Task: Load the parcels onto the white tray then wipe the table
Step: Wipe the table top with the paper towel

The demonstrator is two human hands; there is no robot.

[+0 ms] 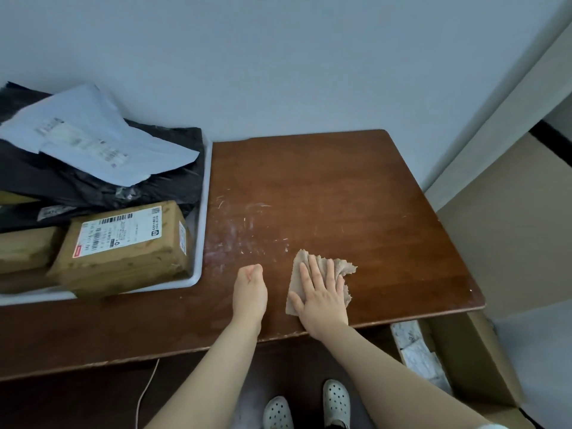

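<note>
A white tray sits on the left of the brown wooden table. It holds a taped cardboard parcel with a label, a second brown parcel, black plastic mailers and a pale grey mailer on top. My right hand lies flat with straight fingers on a beige cloth near the table's front edge. My left hand rests beside it with its fingers curled under, holding nothing.
White scuff marks streak the table between the tray and the cloth. An open cardboard box with wrapped items stands on the floor at the right. A thin cord hangs below the table. A wall runs behind.
</note>
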